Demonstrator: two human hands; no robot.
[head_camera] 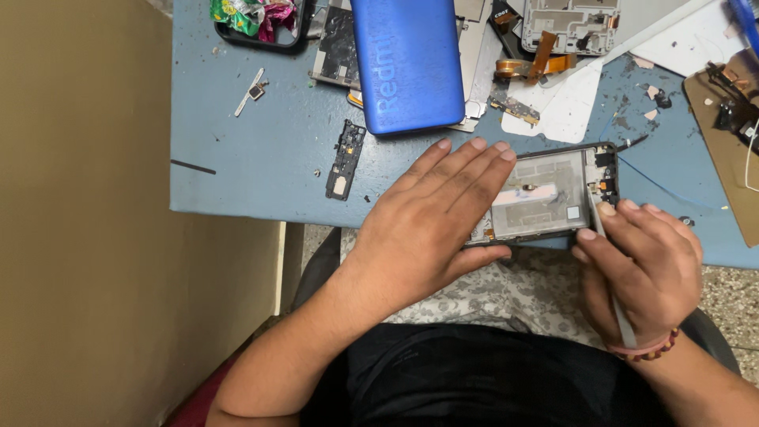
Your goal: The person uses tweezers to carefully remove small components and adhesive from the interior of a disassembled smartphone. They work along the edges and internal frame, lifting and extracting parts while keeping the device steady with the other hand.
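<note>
Black shirt (pixel 474 379): it lay nearest, across the person's lap, with a patterned grey seat cushion (pixel 506 289) showing beyond it.
Right hand (pixel 640 265): fingers curled shut around a slim metal tool (pixel 613 277), its tip set against the right end of the opened phone; a beaded bracelet (pixel 648 350) sat on the wrist.
Left hand (pixel 431 225): fingers spread flat and open, pressing down on the left part of the opened phone.
Opened phone (pixel 549 194): a dark frame with its back off and grey inner plate exposed, lying on the near edge of the table, between the two hands and touching both.
Blue table (pixel 261 158): worn, speckled surface.
Small black part (pixel 345 160): it lay left of the left hand, apart from it.
Blue back cover (pixel 407 63): it lay face down, farther in, past the left hand's fingertips.
Loose circuit boards (pixel 569 28): far right of the cover, with an orange flex cable (pixel 545 59) among them.
Brown board (pixel 727 126): at the far right edge.
Crumpled wrappers (pixel 253 16): in a dark tray, far left.
</note>
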